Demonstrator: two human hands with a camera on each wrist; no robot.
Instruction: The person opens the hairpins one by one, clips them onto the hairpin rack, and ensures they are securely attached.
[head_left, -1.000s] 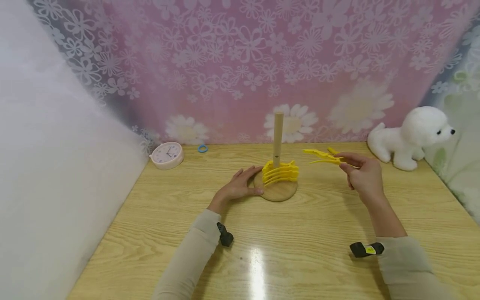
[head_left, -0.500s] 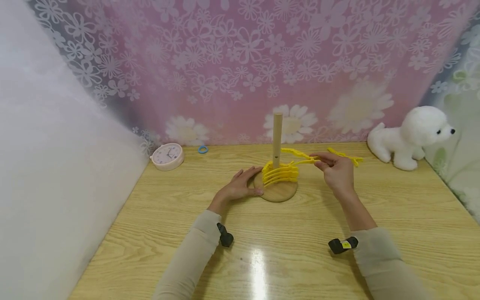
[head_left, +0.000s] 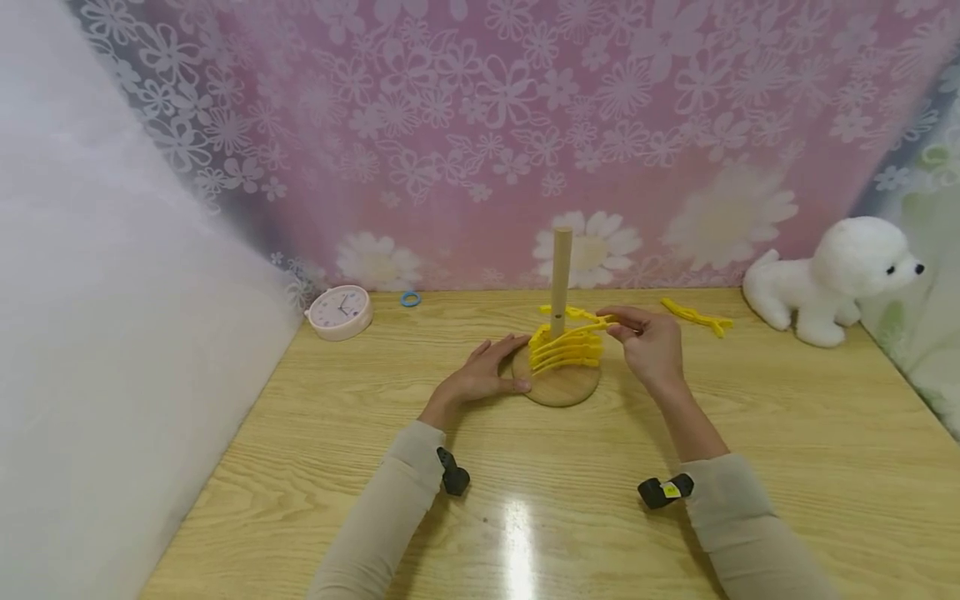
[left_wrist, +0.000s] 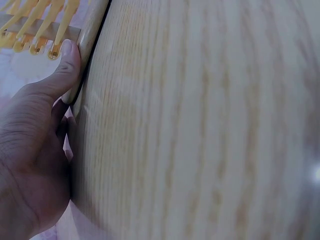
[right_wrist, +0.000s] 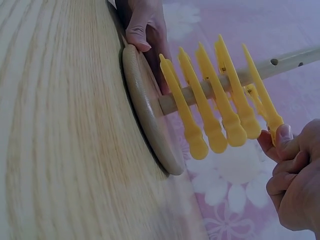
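A wooden stand with a round base (head_left: 558, 393) and an upright pole (head_left: 562, 267) is on the table. Several yellow plastic clips (right_wrist: 212, 132) are stacked around the lower pole, their rounded ends to one side. My left hand (head_left: 478, 375) holds the left edge of the base, and its thumb (left_wrist: 67, 60) lies on the rim in the left wrist view. My right hand (head_left: 651, 348) pinches the uppermost yellow clip (right_wrist: 265, 107) by its handle end. That clip's two arms lie on either side of the pole, just above the others.
Another yellow clip (head_left: 696, 317) lies on the table at the back right, near a white plush dog (head_left: 825, 279). At the back left are a pink clock (head_left: 340, 312) and a blue ring (head_left: 410, 298). A flowered curtain hangs behind the table.
My right hand has moved left with the clip, from right of the stand to the pole. The clip's arms now straddle the pole. The left hand stays at the base.
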